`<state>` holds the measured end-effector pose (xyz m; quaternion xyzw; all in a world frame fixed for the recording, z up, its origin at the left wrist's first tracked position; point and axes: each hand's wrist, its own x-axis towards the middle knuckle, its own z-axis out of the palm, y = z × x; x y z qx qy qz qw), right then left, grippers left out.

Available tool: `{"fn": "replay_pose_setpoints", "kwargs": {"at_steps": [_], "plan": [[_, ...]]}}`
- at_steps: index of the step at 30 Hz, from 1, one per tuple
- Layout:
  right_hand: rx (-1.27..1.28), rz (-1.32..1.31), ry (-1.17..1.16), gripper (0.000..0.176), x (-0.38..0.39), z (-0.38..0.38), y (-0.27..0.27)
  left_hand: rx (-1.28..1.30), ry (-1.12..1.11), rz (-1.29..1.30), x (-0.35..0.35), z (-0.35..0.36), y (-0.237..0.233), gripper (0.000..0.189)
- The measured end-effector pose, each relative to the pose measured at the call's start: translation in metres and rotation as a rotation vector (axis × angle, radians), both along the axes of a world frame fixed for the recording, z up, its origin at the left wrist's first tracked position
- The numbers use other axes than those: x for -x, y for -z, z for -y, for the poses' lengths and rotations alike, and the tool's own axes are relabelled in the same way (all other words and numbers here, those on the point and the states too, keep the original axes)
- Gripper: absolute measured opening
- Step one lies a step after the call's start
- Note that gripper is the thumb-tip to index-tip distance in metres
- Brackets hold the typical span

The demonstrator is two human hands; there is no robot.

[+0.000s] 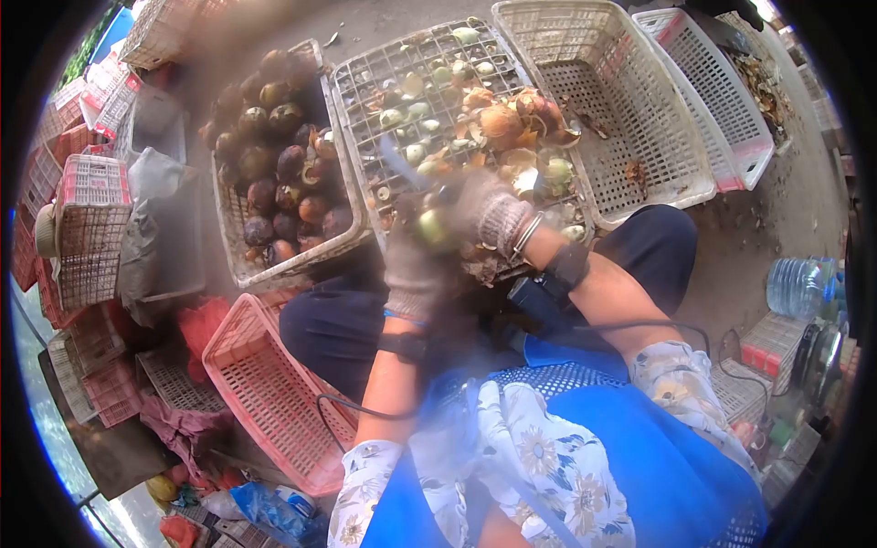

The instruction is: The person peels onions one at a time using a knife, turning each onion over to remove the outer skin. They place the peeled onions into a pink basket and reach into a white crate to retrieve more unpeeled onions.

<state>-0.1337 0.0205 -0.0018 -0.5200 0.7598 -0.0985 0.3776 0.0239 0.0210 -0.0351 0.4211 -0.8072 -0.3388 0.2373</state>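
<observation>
My left hand (416, 269), in a knitted work glove, is closed around a pale green round onion-like bulb (434, 226); motion blurs its fingers. Just right of it, my gloved right hand (493, 210) is closed on what looks like a knife (400, 162), its blurred blade pointing up and left. The knife's handle is mostly hidden. Both hands are above the near part of a crate's white grid (370, 91), where pale cut pieces (416, 153) and orange-brown peelings (502, 121) lie. To the left, a white crate (352, 205) holds several dark purple-brown round bulbs (290, 163).
A white basket (639, 119) with a few scraps stands at right, beside more crates (708, 82). A pink crate (265, 393) sits by my left knee. Stacked crates (91, 219) line the left side. A large water bottle (799, 285) stands at far right. A black cable (639, 324) crosses my lap.
</observation>
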Motion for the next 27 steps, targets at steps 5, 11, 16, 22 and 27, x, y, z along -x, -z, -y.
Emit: {"fn": "replay_pose_setpoints", "kwargs": {"at_steps": [5,11,16,22,27], "plan": [[0.233,0.012,0.335,0.039,0.048,-0.027,0.021,0.189,0.045,0.019,-0.004,-0.002,-0.007,0.098],[0.285,0.089,0.341,0.043,0.058,-0.064,0.031,-1.652,-0.062,-1.361,-0.019,0.026,0.018,0.065],[0.365,0.005,0.065,0.031,0.031,-0.083,0.011,-1.509,-0.366,-1.180,-0.028,0.015,0.008,0.056],[0.686,-0.803,-0.425,0.036,0.002,-0.100,0.029,-1.588,-0.334,-1.274,-0.024,0.010,0.033,0.057],[0.438,-0.783,-0.336,0.038,0.001,-0.090,0.048,-1.383,-0.374,-1.203,-0.011,0.004,0.027,0.058]]}}
